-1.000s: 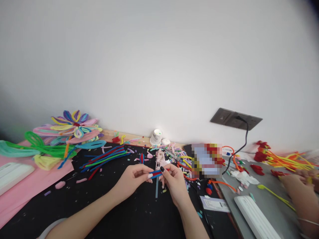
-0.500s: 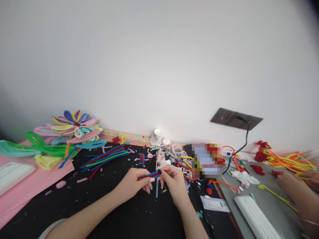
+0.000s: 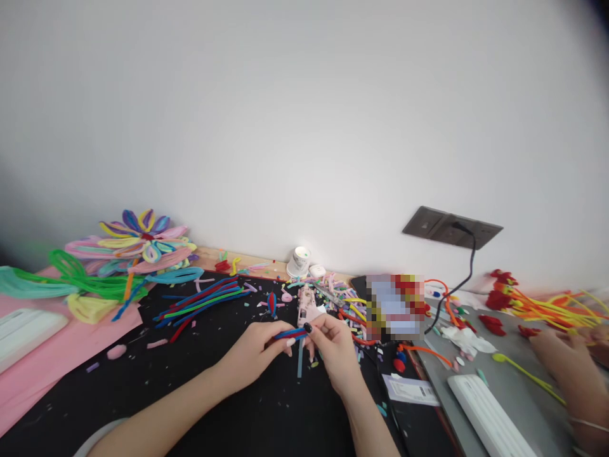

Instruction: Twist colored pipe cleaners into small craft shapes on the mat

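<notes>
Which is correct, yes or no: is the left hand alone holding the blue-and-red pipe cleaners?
No, the right hand pinches the blue-and-red pipe cleaners too, together with the left hand.

The left hand point(image 3: 254, 355) and right hand point(image 3: 335, 352) partly hide the blue-and-red stems point(image 3: 291, 334); pixelation obscures an object point(image 3: 392, 310) at right; the left edge crops a white case point(image 3: 28, 333).

Left hand point(image 3: 254, 355): you pinch a red-and-blue bundle point(image 3: 291, 333) near one end.
Right hand point(image 3: 334, 352): you pinch its other end.
Small loop point(image 3: 271, 304): beyond your hands, on the black table point(image 3: 228, 419).
Fuzzy stems point(image 3: 204, 305): spread to your left, near a petalled flower point(image 3: 146, 238).
</notes>
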A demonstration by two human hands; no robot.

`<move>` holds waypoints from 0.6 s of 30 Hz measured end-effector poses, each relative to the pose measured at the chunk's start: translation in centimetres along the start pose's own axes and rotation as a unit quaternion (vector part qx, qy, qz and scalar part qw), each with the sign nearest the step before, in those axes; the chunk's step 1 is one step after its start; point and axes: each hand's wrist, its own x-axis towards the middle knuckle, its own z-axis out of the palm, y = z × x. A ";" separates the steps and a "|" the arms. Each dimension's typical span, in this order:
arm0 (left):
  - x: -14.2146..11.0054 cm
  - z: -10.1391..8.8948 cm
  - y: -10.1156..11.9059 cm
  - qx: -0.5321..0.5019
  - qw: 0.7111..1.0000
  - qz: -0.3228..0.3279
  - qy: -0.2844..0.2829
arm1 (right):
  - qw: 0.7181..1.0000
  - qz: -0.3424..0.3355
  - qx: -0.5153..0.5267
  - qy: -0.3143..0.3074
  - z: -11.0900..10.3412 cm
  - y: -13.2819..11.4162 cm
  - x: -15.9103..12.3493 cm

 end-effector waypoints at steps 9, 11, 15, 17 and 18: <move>-0.3 0.5 -0.6 0.075 0.995 0.024 -0.054 | 0.999 0.017 -0.029 -0.037 0.8 0.3 -0.3; -0.3 0.5 -0.5 0.063 0.996 0.035 -0.058 | 0.999 0.022 -0.010 -0.038 0.8 0.3 -0.2; -0.3 0.3 -0.2 0.051 0.996 0.041 -0.064 | 0.998 0.032 0.012 -0.045 0.7 0.2 -0.1; -0.3 0.2 -0.2 0.072 0.996 0.040 -0.045 | 0.998 0.037 0.031 -0.048 0.6 0.3 -0.1; -0.3 0.2 -0.2 0.089 0.995 0.039 -0.032 | 0.997 0.042 0.040 -0.049 0.6 0.4 -0.2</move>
